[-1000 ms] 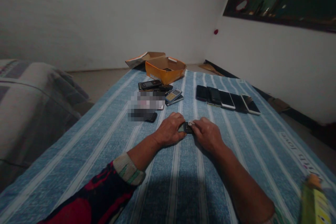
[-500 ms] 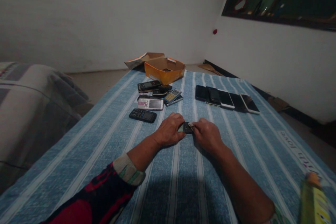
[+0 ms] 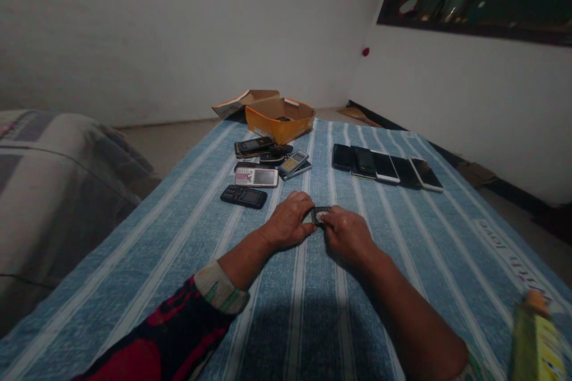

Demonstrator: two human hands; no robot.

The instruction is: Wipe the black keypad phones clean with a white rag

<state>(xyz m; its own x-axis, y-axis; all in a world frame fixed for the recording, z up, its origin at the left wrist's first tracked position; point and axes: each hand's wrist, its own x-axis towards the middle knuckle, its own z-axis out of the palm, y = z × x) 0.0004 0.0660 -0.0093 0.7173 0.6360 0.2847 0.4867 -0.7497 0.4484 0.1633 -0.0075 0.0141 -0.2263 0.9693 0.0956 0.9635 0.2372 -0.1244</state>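
Note:
A small dark phone (image 3: 317,213) lies on the striped blue cloth (image 3: 277,286) between my hands. My left hand (image 3: 289,220) is closed on its left end, the thumb along the near edge. Pinched in the fingers of my right hand (image 3: 347,231) is a small white wad (image 3: 322,215), pressed on the phone's face. Just beyond my left hand are a black keypad phone (image 3: 243,196), a white and pink phone (image 3: 256,177) and several others in a loose pile.
An open orange box (image 3: 280,122) stands at the far edge of the cloth. Several flat phones (image 3: 385,167) form a row at the far right. A yellow-green bottle (image 3: 536,339) is at the near right corner. Draped fabric (image 3: 58,202) is at left.
My right hand has shifted a little left, taking the white wad further over the phone's face. My left hand keeps its hold.

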